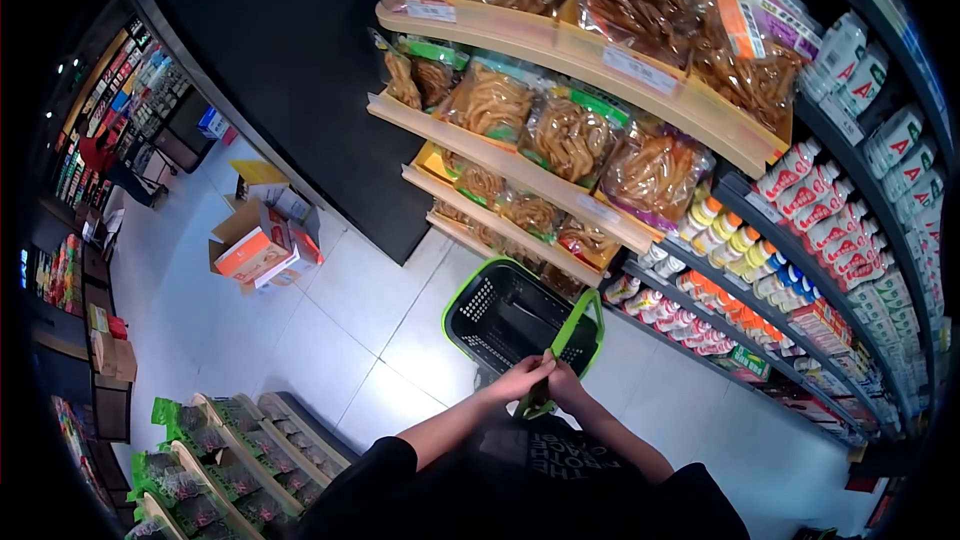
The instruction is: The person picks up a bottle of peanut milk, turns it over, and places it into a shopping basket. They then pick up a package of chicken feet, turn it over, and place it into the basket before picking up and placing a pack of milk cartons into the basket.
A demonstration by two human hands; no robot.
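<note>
My left hand and my right hand meet in front of my dark shirt, with fingers closed. Between and below them is a small dark and green item, too small to name. Just beyond my hands is a black shopping basket with a green rim. Its green handle reaches down towards my hands; whether a hand grips it is unclear. The basket's visible inside is dark.
Wooden shelves with bagged brown food rise ahead. Bottles and cans fill curved shelves on the right. Open cardboard boxes stand on the tiled floor at left. Another shelf is at lower left. A person stands far left.
</note>
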